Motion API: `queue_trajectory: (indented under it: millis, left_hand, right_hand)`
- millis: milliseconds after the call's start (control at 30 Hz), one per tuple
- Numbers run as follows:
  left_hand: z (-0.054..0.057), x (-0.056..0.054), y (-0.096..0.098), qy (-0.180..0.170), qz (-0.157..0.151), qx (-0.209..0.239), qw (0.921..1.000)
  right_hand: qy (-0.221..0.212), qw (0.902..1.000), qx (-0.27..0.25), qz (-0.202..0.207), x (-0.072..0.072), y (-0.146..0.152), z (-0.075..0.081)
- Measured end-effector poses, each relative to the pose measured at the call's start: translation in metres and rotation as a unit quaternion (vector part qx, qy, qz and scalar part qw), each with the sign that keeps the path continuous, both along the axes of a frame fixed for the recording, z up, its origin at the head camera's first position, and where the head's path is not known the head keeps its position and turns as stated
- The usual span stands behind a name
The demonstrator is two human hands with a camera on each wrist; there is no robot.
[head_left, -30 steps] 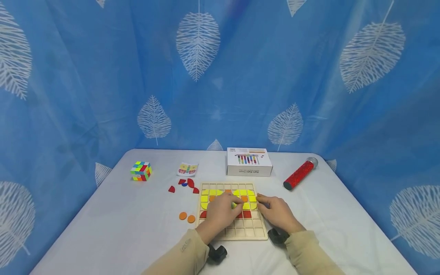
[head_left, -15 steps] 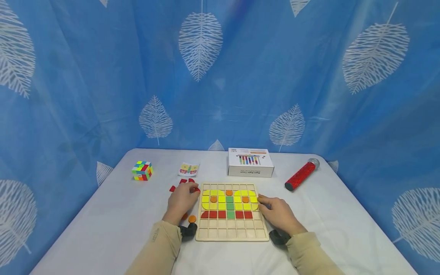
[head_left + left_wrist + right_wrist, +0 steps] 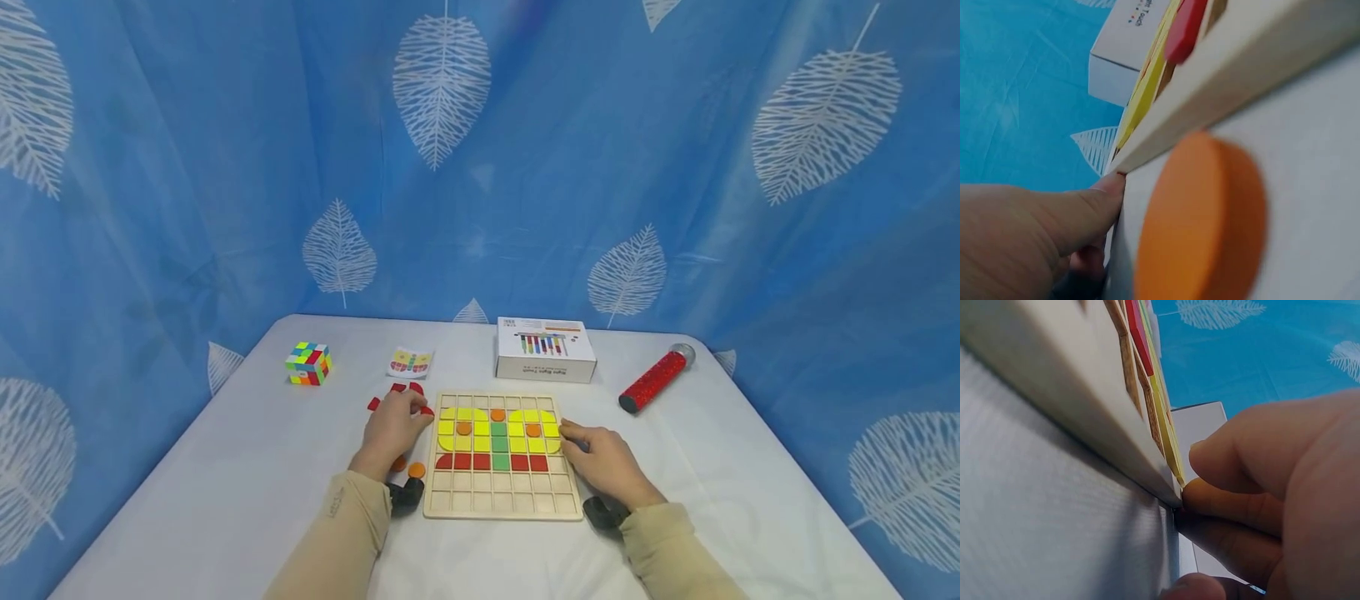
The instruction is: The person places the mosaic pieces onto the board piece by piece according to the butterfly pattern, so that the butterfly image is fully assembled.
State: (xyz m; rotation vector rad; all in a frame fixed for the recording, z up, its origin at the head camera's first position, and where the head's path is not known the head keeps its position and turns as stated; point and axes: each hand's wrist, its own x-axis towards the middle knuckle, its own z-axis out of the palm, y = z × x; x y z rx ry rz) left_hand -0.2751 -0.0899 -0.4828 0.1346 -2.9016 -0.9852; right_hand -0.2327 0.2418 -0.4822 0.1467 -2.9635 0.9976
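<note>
A wooden grid board (image 3: 504, 507) lies on the table, with yellow, red, green and orange pieces forming a pattern in it. My left hand (image 3: 392, 429) reaches in beside the board's left edge, over the loose red pieces (image 3: 374, 404). One red piece (image 3: 427, 410) shows between its thumb and fingers, which stand apart. The left wrist view shows the thumb (image 3: 1094, 203) at the board's edge; the other fingertips are hidden. My right hand (image 3: 609, 463) rests at the board's right edge, its fingertips (image 3: 1194, 494) touching the rim and the thumb raised above them.
Two orange discs (image 3: 416, 471) lie left of the board, one partly behind the left hand. Farther back are a picture card (image 3: 410, 362), a puzzle cube (image 3: 308, 364), a white box (image 3: 545, 350) and a red glittery tube (image 3: 654, 382). A blue leaf-patterned curtain (image 3: 525, 208) stands behind the table.
My left hand has moved from over the middle of the board leftward to the loose red pieces, uncovering the green pieces and red row. The right hand has stayed at the board's right edge.
</note>
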Motion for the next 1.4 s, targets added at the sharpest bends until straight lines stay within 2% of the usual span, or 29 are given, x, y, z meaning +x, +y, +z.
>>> queue_trajectory:
  millis: [300, 467, 533, 667, 833, 900, 1000, 1200, 1400]
  left_hand:
    - [0.003, -0.003, -0.002, -0.018, 0.001, 0.021, 0.9996]
    - [0.004, 0.000, 0.001, 0.001, 0.015, 0.067, 0.9976]
    - [0.006, 0.003, 0.006, 0.011, 0.007, 0.078, 0.9969]
    - [0.013, 0.015, 0.029, 0.032, -0.021, 0.072, 0.9967]
    - [0.020, 0.038, 0.069, 0.062, -0.096, 0.048, 0.9923]
    - [0.021, 0.047, 0.083, 0.071, -0.132, 0.034, 0.9880]
    - [0.022, 0.056, 0.103, 0.076, -0.170, 0.013, 0.9824]
    - [0.022, 0.059, 0.132, 0.064, -0.214, -0.039, 0.9740]
    - [0.021, 0.057, 0.152, 0.074, -0.239, -0.079, 0.9650]
  right_hand:
    - [0.005, 0.9999, -0.014, -0.005, 0.000, 0.003, -0.003]
    - [0.004, 0.9999, -0.012, -0.007, 0.001, 0.005, -0.003]
    - [0.005, 0.9999, -0.010, -0.006, 0.001, 0.006, -0.004]
    - [0.007, 0.9999, -0.009, -0.006, 0.001, 0.007, -0.004]
    - [0.012, 0.9999, -0.007, 0.001, -0.001, 0.007, -0.003]
    - [0.013, 0.9999, -0.009, 0.003, -0.002, 0.007, -0.003]
    - [0.018, 0.9996, -0.023, 0.001, -0.004, 0.009, -0.003]
    - [0.028, 0.9987, -0.041, 0.000, -0.007, 0.010, -0.005]
    - [0.039, 0.9983, -0.043, -0.002, -0.006, 0.009, -0.006]
